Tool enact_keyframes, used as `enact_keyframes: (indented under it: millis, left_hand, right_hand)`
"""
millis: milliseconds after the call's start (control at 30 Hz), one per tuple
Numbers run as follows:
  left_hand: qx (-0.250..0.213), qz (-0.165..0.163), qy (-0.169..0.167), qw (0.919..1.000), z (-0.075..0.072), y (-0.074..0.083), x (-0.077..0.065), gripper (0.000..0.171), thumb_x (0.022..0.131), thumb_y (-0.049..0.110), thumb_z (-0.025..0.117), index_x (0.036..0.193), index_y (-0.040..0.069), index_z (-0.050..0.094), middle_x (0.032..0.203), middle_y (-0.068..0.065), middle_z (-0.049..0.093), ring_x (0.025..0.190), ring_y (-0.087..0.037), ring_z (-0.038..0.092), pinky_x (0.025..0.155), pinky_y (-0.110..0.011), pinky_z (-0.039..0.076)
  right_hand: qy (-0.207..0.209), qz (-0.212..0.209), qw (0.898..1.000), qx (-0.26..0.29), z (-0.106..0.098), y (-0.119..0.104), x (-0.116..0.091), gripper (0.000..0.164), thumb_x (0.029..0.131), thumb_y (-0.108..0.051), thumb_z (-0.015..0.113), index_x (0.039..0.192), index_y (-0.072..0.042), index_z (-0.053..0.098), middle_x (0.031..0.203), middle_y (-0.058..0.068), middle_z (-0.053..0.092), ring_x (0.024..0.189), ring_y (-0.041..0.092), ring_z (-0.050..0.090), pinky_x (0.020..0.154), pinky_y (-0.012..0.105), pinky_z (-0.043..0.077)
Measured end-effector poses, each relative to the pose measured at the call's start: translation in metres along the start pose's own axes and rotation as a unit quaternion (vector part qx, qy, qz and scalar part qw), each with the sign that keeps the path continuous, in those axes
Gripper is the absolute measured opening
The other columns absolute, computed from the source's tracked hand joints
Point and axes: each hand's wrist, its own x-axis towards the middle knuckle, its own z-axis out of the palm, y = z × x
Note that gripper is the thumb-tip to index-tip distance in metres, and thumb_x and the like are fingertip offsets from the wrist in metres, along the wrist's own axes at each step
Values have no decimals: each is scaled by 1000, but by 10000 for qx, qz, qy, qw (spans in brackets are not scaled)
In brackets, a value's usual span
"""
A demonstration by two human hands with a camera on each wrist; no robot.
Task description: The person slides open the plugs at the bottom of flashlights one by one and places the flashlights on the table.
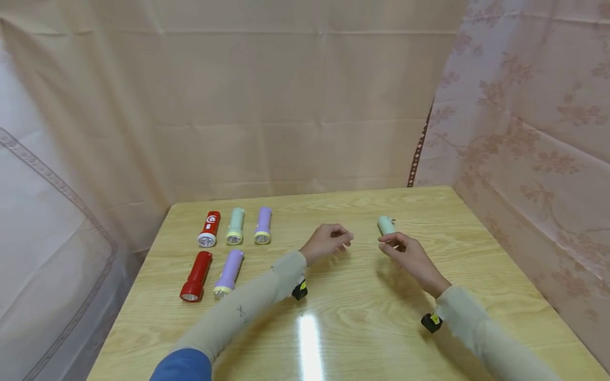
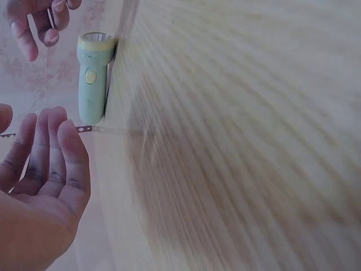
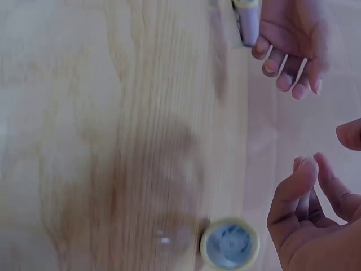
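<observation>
My left hand point(image 1: 328, 242) hovers over the middle of the table with loosely bent fingers, holding nothing. My right hand point(image 1: 412, 259) is in the air at the right, fingers relaxed and slightly curled, with nothing in them. Just beyond it lies a mint green flashlight point(image 1: 386, 225), its lens end hidden behind the hand in the head view. The left wrist view shows that flashlight point(image 2: 93, 79) whole, with a yellow switch and pale yellow rim. Its lens point(image 3: 230, 247) faces the right wrist camera. Neither hand visibly touches it.
At the table's left, a back row holds a red flashlight point(image 1: 209, 228) with a white rim, a mint one point(image 1: 235, 225) and a purple one point(image 1: 263, 225). In front lie a red flashlight point(image 1: 196, 276) and a purple one point(image 1: 230, 272). Curtains point(image 1: 295, 106) surround the wooden table point(image 1: 362, 338).
</observation>
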Motion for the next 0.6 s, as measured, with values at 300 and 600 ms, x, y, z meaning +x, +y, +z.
enact_keyframes:
  millis: [300, 600]
  left_hand:
    - [-74, 5, -204, 9998, -15, -1, -39, 40, 104, 35, 63, 121, -1, 68, 107, -14, 71, 100, -41, 68, 84, -53, 58]
    - [-22, -158, -237, 9996, -23, -12, -71, 36, 104, 35, 63, 116, 1, 70, 102, -8, 71, 93, -32, 68, 81, -50, 59]
  right_hand:
    - [-579, -289, 9979, -35, 26, -7, -6, 41, 104, -33, 65, 131, -4, 62, 104, 10, 61, 85, 30, 56, 63, 35, 53]
    - [-975, -387, 9944, 94, 46, -14, -17, 36, 102, -27, 68, 128, -3, 63, 106, 9, 65, 85, 23, 56, 64, 31, 52]
